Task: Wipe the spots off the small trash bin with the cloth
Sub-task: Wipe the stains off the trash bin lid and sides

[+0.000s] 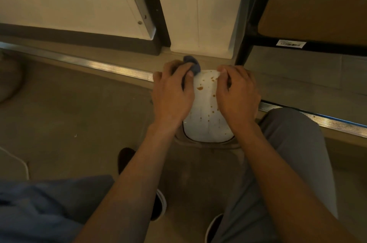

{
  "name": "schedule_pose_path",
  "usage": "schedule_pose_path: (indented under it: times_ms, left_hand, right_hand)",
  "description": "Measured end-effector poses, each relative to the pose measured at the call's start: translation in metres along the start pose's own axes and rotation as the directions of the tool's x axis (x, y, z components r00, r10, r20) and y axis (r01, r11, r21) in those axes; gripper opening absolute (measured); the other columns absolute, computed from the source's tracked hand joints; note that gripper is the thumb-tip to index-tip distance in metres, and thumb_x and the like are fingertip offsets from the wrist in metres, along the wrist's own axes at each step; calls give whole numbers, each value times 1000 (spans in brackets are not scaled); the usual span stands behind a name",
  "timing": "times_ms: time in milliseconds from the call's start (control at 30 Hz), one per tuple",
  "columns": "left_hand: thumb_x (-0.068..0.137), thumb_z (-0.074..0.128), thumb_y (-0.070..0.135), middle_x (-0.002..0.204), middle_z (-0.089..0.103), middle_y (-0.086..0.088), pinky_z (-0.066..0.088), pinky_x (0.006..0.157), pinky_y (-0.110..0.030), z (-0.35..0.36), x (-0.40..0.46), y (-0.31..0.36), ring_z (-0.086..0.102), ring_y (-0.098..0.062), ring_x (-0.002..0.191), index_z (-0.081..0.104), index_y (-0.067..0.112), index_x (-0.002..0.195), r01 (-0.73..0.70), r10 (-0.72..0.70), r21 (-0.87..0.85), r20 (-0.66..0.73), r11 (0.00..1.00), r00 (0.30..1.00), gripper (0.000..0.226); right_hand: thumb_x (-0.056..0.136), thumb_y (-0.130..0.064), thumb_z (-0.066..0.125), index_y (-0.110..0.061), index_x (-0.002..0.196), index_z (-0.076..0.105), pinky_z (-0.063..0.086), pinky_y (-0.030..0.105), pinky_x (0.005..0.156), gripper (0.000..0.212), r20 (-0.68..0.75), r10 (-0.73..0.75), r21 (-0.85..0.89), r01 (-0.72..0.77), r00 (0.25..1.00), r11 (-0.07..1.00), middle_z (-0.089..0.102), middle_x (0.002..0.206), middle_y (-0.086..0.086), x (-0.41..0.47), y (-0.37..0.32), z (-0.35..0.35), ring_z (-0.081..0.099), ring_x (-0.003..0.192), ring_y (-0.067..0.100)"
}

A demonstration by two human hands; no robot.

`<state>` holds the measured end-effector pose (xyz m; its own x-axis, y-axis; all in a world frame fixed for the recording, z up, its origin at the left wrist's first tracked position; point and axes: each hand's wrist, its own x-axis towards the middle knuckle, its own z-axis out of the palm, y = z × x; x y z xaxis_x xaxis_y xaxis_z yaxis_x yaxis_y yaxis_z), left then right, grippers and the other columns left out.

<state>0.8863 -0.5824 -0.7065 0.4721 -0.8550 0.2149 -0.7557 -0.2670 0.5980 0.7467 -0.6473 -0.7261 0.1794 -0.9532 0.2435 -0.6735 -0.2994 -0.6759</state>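
Observation:
A small white trash bin (205,107) stands on the floor in front of me, its surface dotted with several brown spots. My left hand (172,93) rests against the bin's left side and grips a bunched blue-grey cloth (193,64) at the bin's far left corner. My right hand (237,91) lies over the bin's right side, with thumb and fingers curled at its far right edge. The bin's left and right sides are hidden under my hands.
A metal floor strip (111,67) runs across behind the bin. A white wall panel (200,14) and a black frame (246,30) rise just beyond. My grey-trousered leg (286,155) and shoes (158,205) are close in front. A white cord (19,161) lies at left.

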Motion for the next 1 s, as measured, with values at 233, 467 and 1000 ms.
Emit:
schedule_pose_path:
  times_ms: [233, 467, 1000]
  left_hand:
    - [105, 46, 31, 152, 39, 1, 23, 104, -7, 7, -80, -17, 33, -12, 134, 49, 33, 142, 52, -66, -147, -94, 988, 993, 38]
    - [102, 49, 32, 128, 57, 1, 49, 100, -36, 0, 4, -13, 55, -15, 117, 63, 25, 130, 119, -124, -244, -6, 963, 992, 32]
    - [99, 51, 41, 131, 53, 8, 47, 99, -25, -4, -3, -11, 52, -8, 118, 63, 28, 130, 96, -100, -181, -15, 979, 995, 35]
  right_hand:
    - [101, -35, 37, -19, 113, 69, 51, 36, 86, 38, -6, -2, 8, 2, 1000, 1000, 68, 114, 1, 0, -1, 2, 57, 113, 22]
    - [102, -33, 40, -20, 115, 69, 51, 37, 88, 34, -9, -11, 19, 11, 1000, 1000, 67, 116, -1, 0, 2, 1, 56, 113, 19]
    - [100, -37, 36, -20, 114, 69, 51, 35, 88, 40, -14, -28, 17, 28, 1000, 999, 67, 114, -2, 2, 4, 4, 56, 112, 19]
